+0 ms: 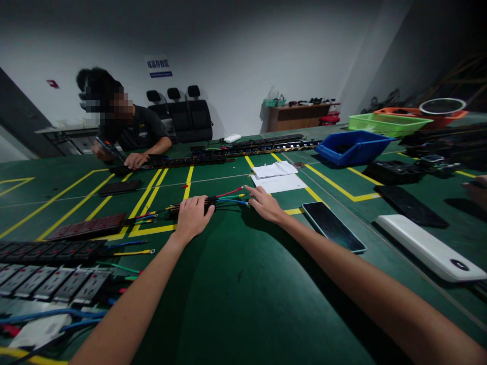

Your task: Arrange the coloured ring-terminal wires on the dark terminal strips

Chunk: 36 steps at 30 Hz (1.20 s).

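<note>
My left hand (192,216) lies palm down over a small black module (208,204) on the green table (243,294), its fingers curled onto it. Red, green and blue wires (228,196) run right from the module. My right hand (263,203) rests at the wire ends, fingers stretched out and touching their tips. More coloured leads (146,217) trail from the module's left side.
A dark phone (334,226) and a white power bank (429,247) lie to the right, paper sheets (277,176) beyond. Socket strips (49,276) sit at the left, a blue bin (352,147) and a green tray (388,123) at the far right. A person works across the table.
</note>
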Each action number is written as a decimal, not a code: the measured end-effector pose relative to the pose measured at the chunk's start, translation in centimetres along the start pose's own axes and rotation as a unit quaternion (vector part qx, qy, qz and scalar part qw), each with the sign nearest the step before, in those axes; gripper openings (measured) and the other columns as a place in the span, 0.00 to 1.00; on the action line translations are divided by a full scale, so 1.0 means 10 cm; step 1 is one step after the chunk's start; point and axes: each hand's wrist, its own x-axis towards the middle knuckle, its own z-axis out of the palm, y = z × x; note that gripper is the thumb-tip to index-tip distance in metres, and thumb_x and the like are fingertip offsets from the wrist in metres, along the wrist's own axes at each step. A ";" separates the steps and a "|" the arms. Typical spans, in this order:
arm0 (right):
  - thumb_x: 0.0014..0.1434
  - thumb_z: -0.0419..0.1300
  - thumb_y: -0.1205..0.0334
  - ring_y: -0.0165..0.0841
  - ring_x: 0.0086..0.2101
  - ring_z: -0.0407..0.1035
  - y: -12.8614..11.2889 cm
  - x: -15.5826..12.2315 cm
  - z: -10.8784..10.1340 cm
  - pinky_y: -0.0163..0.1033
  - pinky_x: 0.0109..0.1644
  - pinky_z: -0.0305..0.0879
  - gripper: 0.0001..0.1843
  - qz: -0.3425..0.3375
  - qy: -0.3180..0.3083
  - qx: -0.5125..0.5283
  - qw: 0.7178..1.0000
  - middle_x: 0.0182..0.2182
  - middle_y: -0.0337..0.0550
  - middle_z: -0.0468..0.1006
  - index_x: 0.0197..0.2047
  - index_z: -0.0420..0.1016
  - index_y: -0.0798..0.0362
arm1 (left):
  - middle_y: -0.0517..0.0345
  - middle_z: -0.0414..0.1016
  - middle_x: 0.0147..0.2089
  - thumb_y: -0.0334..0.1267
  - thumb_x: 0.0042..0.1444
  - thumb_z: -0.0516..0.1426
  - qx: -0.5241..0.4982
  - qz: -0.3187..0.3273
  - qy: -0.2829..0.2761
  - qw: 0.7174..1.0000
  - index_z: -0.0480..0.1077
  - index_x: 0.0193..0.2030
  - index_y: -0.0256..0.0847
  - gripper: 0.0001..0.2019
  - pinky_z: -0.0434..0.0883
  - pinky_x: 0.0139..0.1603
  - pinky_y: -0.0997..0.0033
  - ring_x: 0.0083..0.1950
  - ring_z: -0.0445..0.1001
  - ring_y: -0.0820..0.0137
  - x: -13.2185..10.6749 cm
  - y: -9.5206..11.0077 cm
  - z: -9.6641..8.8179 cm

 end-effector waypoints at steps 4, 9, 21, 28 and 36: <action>0.65 0.50 0.62 0.40 0.46 0.71 -0.01 0.00 -0.01 0.39 0.48 0.65 0.32 -0.002 -0.006 0.002 1.000 0.49 0.48 0.73 0.72 0.63 0.51 | 0.39 0.76 0.56 0.52 0.70 0.46 0.003 0.000 0.001 1.000 0.70 0.59 0.34 0.25 0.63 0.63 0.46 0.58 0.72 0.51 0.00 0.00 0.00; 0.61 0.54 0.62 0.37 0.41 0.70 -0.01 0.00 -0.03 0.40 0.47 0.65 0.35 0.000 -0.021 0.008 1.000 0.51 0.48 0.73 0.72 0.61 0.52 | 0.39 0.76 0.56 0.51 0.70 0.46 0.005 0.002 0.002 1.000 0.70 0.59 0.34 0.25 0.63 0.64 0.46 0.57 0.72 0.51 0.00 0.00 0.00; 0.58 0.58 0.60 0.35 0.38 0.70 -0.01 -0.01 -0.03 0.40 0.44 0.65 0.40 -0.007 -0.036 0.025 0.999 0.51 0.49 0.71 0.73 0.58 0.53 | 0.40 0.76 0.56 0.51 0.70 0.46 0.006 0.003 0.003 1.000 0.70 0.59 0.35 0.25 0.62 0.64 0.46 0.58 0.72 0.52 0.00 0.00 0.01; 0.56 0.61 0.59 0.35 0.37 0.69 0.00 -0.02 -0.05 0.40 0.43 0.65 0.45 -0.020 -0.035 0.035 0.999 0.52 0.46 0.70 0.75 0.52 0.46 | 0.40 0.76 0.56 0.51 0.70 0.46 0.008 0.004 0.003 1.000 0.70 0.59 0.34 0.25 0.63 0.64 0.46 0.58 0.72 0.52 0.01 0.00 0.01; 0.58 0.61 0.59 0.35 0.39 0.70 -0.01 -0.02 -0.05 0.40 0.44 0.63 0.43 -0.015 -0.040 0.027 0.999 0.52 0.47 0.71 0.75 0.55 0.47 | 0.40 0.77 0.56 0.51 0.70 0.46 0.009 0.002 0.002 1.000 0.71 0.59 0.34 0.25 0.63 0.63 0.46 0.57 0.73 0.52 0.00 0.01 -0.01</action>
